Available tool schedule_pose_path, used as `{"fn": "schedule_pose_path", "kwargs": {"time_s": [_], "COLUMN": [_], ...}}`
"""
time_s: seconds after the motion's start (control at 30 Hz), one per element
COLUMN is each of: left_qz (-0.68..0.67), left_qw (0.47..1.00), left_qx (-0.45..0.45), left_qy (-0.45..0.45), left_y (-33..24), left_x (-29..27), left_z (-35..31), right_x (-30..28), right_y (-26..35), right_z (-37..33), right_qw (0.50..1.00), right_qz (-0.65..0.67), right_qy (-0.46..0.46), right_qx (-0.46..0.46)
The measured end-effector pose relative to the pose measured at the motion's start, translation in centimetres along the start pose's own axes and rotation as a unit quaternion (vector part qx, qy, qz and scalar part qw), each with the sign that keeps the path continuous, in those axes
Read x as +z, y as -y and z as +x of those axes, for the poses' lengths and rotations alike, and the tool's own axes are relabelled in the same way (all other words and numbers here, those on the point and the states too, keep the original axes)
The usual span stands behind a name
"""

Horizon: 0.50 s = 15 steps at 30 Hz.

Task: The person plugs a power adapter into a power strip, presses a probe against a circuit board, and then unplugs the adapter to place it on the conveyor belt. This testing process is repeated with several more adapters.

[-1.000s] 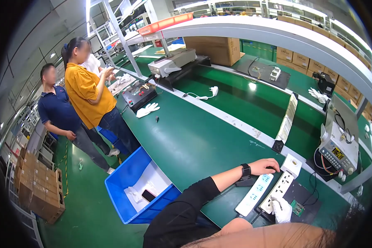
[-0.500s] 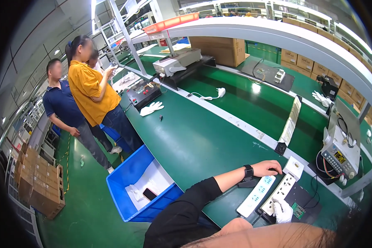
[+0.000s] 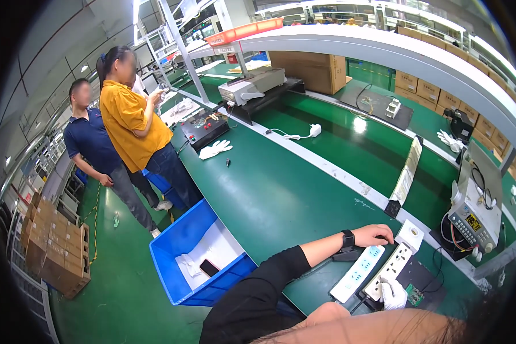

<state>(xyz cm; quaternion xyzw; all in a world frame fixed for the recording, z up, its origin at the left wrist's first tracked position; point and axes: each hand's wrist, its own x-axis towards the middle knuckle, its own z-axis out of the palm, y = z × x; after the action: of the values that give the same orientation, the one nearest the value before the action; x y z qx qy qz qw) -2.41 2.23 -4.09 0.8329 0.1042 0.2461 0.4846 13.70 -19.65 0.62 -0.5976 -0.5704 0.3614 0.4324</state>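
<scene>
My left hand [image 3: 372,234], bare with a black watch on the wrist, rests over the bench beside a small white box with a round opening [image 3: 410,235]. Its fingers are loosely bent, and I see nothing in them. My right hand [image 3: 393,294] wears a white glove; its fingers are drawn together at the edge of a white power strip [image 3: 389,269], and what they pinch, if anything, is hidden. Left of that strip lies a second power strip [image 3: 356,274] with light-blue sockets. A green circuit board [image 3: 414,295] sits on a dark mat right of the glove.
A blue bin [image 3: 172,275] holding a phone [image 3: 210,268] stands at the bench's left edge. A bench instrument [image 3: 473,221] is at right. Farther off lie a white plug with cable [image 3: 314,131] and a white glove [image 3: 215,149]. Two people [image 3: 135,114] [image 3: 89,137] stand at left.
The whole view has shifted slightly, with the bench scene sitting a little to the right. Both hands stay at the same places by the power strips.
</scene>
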Motion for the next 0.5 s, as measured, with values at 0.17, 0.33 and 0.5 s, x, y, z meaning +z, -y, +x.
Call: {"fn": "schedule_pose_path", "kwargs": {"time_s": [0.17,0.33,0.5], "left_qz": [-0.002,-0.002,-0.001], "left_qw": [1.000,1.000,0.999], "left_qx": [-0.002,0.014,0.026], "left_qy": [-0.002,-0.025,-0.024], "left_y": [0.0,0.1,0.0], "left_x": [-0.1,0.3,0.3], "left_z": [0.0,-0.1,0.0], "right_x": [0.0,0.1,-0.1], "right_y": [-0.1,0.7,-0.4], "right_z": [0.0,-0.1,0.1], "right_qw": [1.000,0.999,1.000], "right_qz": [-0.007,-0.018,0.016], "right_qy": [0.004,-0.009,0.009], "right_qx": [-0.004,-0.031,-0.009]}}
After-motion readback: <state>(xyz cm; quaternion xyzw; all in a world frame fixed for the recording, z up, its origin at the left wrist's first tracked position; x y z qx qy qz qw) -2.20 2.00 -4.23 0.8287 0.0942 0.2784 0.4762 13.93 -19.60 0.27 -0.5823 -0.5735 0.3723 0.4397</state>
